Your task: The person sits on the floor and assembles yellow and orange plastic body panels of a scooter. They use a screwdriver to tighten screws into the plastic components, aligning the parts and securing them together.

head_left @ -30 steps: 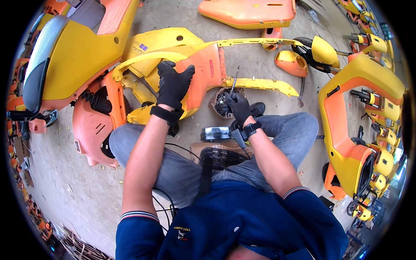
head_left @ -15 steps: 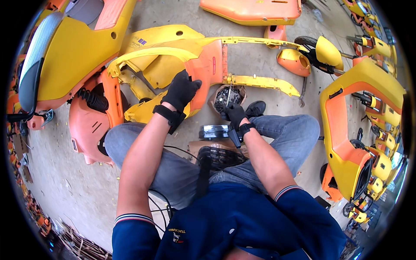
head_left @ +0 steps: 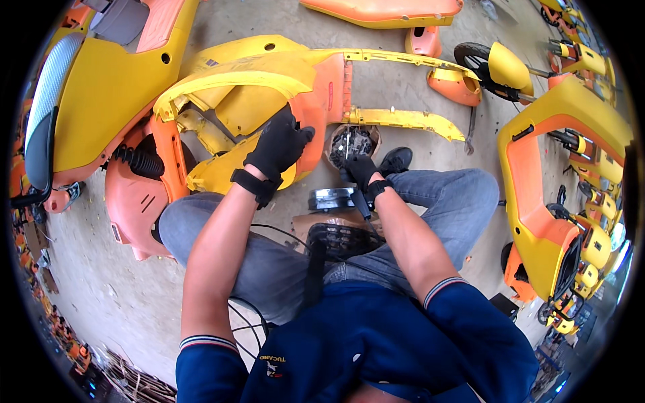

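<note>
A large yellow-and-orange scooter body panel [head_left: 328, 91] lies across the middle, with two long yellow arms reaching right. My left hand [head_left: 277, 142], in a black glove, is closed on the panel's near part; its fingertips are partly hidden. Nearer to me, my right hand [head_left: 360, 170], also gloved, is closed round a screwdriver [head_left: 348, 144] whose thin metal shaft points away from me. The handle is hidden in the fist. Beyond that hand, below the panel's lower yellow arm [head_left: 406, 120], a container of small dark parts [head_left: 339, 144] sits on the floor, behind the shaft.
A round metal-and-black part [head_left: 330, 199] and a black crate-like object [head_left: 344, 240] lie between my legs. Large scooter shells stand left [head_left: 101, 101] and right [head_left: 531, 174]. An orange-yellow cover [head_left: 454, 87], a wheel [head_left: 478, 62] and a wrench [head_left: 471, 131] lie at the far right.
My right hand and the screwdriver have shifted slightly, and the shaft now sits lower against the panel's lower arm. My left hand keeps its hold. The whole view has moved a little.
</note>
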